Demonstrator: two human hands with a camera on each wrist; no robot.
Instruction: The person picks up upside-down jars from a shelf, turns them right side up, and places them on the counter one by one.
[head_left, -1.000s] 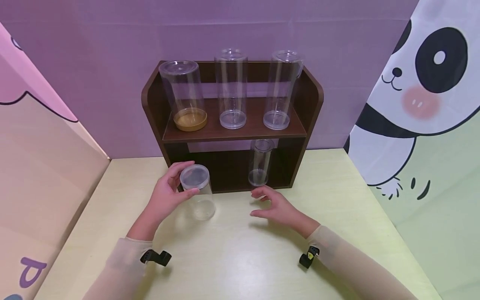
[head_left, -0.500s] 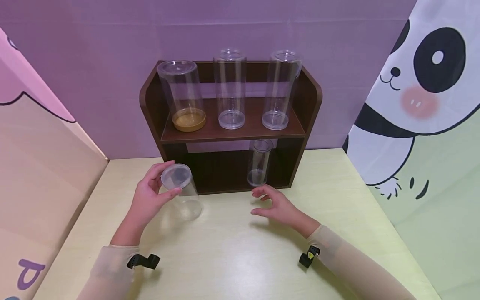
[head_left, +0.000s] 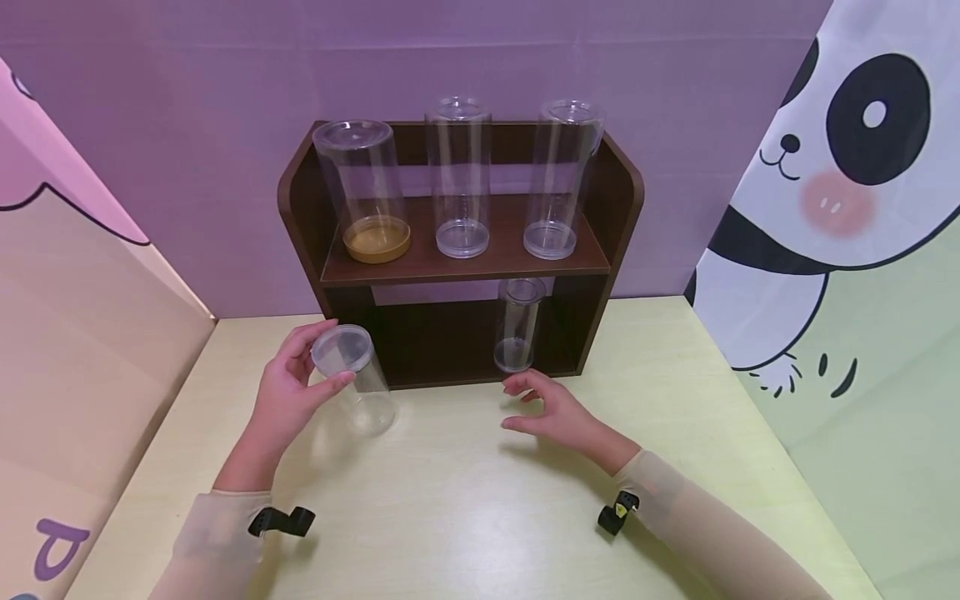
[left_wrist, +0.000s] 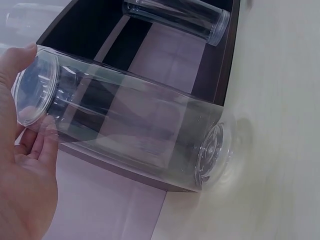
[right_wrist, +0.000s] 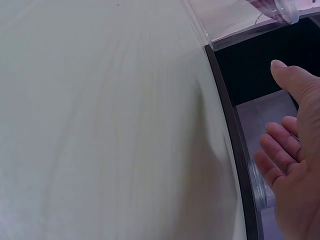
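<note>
My left hand (head_left: 288, 392) grips a clear plastic canister (head_left: 352, 379) near its lidded top; the canister (left_wrist: 125, 117) stands tilted on the table just in front of the left end of a dark brown shelf unit (head_left: 611, 208). My right hand (head_left: 551, 412) hovers open above the table, fingers relaxed, just in front of a small clear canister (head_left: 517, 325) standing in the shelf's lower bay. In the right wrist view the open right hand (right_wrist: 295, 150) is beside the shelf's front edge (right_wrist: 230, 130).
On the upper shelf stand three tall clear canisters: one with a brown base (head_left: 367, 192), a middle one (head_left: 459, 179) and a right one (head_left: 561, 179). The pale green table (head_left: 465, 517) is walled by purple, pink and panda-print panels (head_left: 840, 192).
My left hand has moved the gripped canister leftward across the table, from in front of the lower bay to the shelf's left end. The right hand has stayed put.
</note>
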